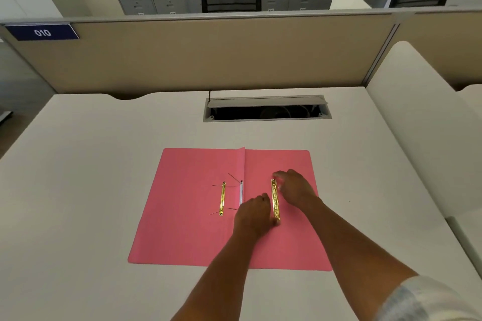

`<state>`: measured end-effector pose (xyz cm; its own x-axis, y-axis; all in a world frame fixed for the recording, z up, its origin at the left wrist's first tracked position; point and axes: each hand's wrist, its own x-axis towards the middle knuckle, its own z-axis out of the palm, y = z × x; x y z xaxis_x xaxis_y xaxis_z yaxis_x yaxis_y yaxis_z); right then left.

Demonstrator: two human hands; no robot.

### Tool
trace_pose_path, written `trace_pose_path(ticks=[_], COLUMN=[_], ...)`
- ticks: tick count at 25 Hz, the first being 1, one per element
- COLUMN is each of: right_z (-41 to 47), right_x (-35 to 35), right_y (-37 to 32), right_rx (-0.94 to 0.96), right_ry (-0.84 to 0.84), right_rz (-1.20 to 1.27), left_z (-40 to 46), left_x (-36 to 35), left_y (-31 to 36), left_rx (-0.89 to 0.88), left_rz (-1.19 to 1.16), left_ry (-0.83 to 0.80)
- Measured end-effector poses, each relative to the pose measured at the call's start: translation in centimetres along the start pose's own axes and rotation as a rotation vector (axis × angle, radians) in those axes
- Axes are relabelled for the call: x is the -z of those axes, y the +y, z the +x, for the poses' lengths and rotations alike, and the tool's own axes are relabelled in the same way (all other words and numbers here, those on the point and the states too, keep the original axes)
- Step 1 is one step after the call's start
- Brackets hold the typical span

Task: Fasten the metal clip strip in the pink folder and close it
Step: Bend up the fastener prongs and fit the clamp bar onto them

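The pink folder [182, 216] lies open and flat on the white desk. A gold metal clip strip [275, 197] rests on its right half, running front to back. My right hand [296, 187] grips the strip's far end with the fingertips. My left hand [251, 214] touches its near end from the left. A second gold strip [222, 198] lies on the left half. Beside the fold sits a white fastener bar [241, 191] with thin prongs sticking out; my left hand hides its near end.
The white desk [91, 190] extends all around the folder. An open cable tray [266, 111] is cut into the desk behind it. A beige partition [208, 55] closes the back, and a white side panel [417, 125] stands to the right.
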<state>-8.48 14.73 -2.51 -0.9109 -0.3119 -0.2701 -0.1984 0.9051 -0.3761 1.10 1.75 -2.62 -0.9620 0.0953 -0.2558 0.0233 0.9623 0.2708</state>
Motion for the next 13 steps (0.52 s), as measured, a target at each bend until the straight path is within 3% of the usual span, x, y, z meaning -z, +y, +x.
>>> trace_pose_path(ticks=[5, 13], right_z=[0.0, 0.11], right_x=[-0.36, -0.27], right_y=[0.18, -0.19], right_rx=[0.032, -0.061], right_ry=[0.009, 0.076], right_rz=[-0.011, 0.259], left_z=[0.27, 0.3], left_x=[-0.17, -0.4], left_y=[0.08, 0.2], left_rx=[0.019, 0.044], left_rz=[-0.038, -0.065], left_ry=[-0.01, -0.001])
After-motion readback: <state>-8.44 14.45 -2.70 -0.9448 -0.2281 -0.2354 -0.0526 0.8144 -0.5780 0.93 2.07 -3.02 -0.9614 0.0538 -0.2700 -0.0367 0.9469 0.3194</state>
